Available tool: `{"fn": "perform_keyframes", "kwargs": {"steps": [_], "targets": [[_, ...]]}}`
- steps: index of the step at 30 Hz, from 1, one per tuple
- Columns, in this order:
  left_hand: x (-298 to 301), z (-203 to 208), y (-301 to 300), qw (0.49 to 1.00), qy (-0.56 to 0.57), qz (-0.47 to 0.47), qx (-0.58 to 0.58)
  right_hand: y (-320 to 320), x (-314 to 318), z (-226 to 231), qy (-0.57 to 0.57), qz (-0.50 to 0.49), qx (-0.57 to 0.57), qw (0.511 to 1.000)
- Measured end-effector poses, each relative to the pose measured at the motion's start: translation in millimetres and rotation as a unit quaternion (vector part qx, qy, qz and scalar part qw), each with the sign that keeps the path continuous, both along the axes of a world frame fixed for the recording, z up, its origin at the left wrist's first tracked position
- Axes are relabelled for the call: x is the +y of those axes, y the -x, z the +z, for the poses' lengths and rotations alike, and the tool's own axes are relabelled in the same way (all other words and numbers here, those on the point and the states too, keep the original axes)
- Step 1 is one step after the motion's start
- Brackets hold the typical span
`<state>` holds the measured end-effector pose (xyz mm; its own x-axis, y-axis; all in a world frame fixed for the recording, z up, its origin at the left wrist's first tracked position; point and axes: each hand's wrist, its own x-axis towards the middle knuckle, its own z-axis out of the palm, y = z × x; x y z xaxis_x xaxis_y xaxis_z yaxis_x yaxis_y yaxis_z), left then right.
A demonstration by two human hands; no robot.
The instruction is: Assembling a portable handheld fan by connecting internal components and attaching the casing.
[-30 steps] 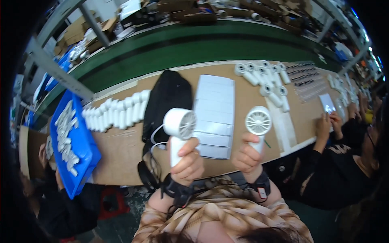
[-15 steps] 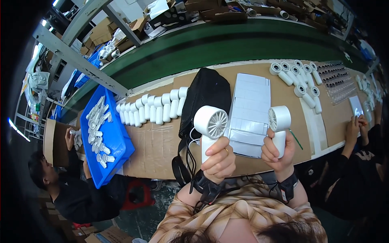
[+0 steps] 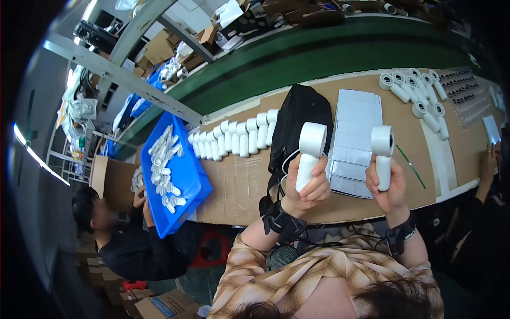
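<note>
Left hand (image 3: pixel 311 186) closed round the handle of a white handheld fan (image 3: pixel 308 154), right hand (image 3: pixel 390 186) likewise on a second fan (image 3: pixel 382 155). Both upright, long axis vertical, heads above the fists, side by side just in front of the grey sheet stack (image 3: pixel 355 138); black bag (image 3: pixel 297 125) left of it.

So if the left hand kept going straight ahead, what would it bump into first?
Probably the black bag lying on the table just beyond the left hand, which holds a white handheld fan. Depth is hard to judge.

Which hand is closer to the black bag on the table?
Left. The left hand is right beside the black bag, partly over its lower edge; the right hand is farther away, past the white sheets.
</note>
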<state>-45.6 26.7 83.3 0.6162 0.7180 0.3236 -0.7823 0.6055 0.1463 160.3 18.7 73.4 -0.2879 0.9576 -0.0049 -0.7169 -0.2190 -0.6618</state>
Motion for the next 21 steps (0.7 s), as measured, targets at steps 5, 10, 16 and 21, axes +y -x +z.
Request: {"fn": "perform_keyframes", "kwargs": {"steps": [5,10,16,21], "targets": [[-2.0,-6.7,0.8,0.986,-0.032,0.045,0.159,1.7,2.4,-6.0,-0.019,-0.022,-0.033,0.999],[-3.2,-6.6,-4.2,0.945,-0.07,0.11,0.301,0.9,2.8,-4.0,-0.025,0.007,-0.094,0.995],[-13.1,2.6,-14.0,0.745,-0.154,0.277,0.587,0.3,-2.2,-8.6,-0.074,-0.042,-0.195,0.977],[-26.3,14.0,-18.7,0.752,-0.172,0.306,0.558,-3.3,-8.0,-0.5,-0.095,-0.051,-0.229,0.968]]}}
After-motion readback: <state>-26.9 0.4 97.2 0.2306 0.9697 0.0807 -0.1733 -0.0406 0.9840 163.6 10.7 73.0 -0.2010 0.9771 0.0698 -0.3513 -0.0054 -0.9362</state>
